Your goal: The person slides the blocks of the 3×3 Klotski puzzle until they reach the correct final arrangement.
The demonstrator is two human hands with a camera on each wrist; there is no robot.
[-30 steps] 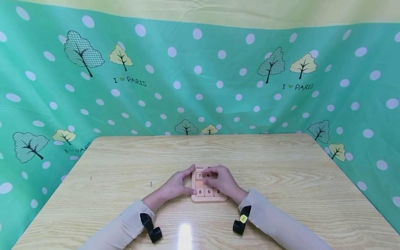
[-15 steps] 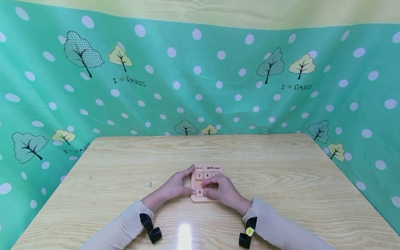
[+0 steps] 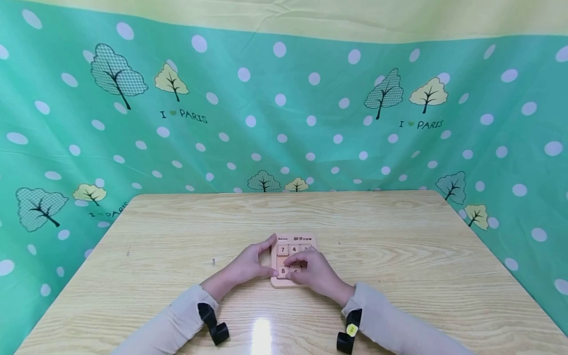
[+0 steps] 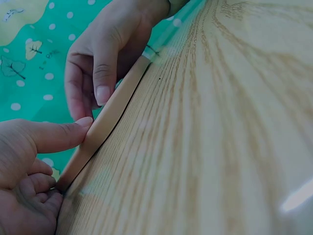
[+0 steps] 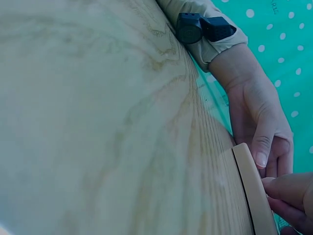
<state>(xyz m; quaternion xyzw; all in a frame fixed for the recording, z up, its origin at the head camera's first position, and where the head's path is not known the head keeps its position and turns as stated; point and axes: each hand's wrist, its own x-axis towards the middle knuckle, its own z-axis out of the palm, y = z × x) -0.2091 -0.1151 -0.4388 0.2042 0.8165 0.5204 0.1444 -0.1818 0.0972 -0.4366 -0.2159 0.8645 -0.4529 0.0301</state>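
Note:
A pink number slide puzzle [image 3: 279, 283] lies flat on the table. Its top row shows 7, 4 and a partly covered tile; a gap shows at the left of the middle row. My left hand [image 3: 245, 265] holds the board's left edge, thumb near the lower corner and index finger at the upper one. With curled thumb and index finger, my right hand [image 3: 320, 273] pinches at the 8 tile [image 3: 282, 270], in the lower left, and covers the tiles on the right. In the left wrist view the board's side [image 4: 105, 122] shows, tiles hidden.
The wood-grain table [image 3: 177, 231] extends around the board, with a bright glare spot near the front. A green dotted cloth [image 3: 284, 123] hangs behind it. Black wrist cameras [image 3: 215, 328] are strapped to both sleeves.
My right hand has come down from beside the 7 tile to the bottom row, uncovering the printed heading. The 8 tile sits slightly higher. My left hand stays on the edge.

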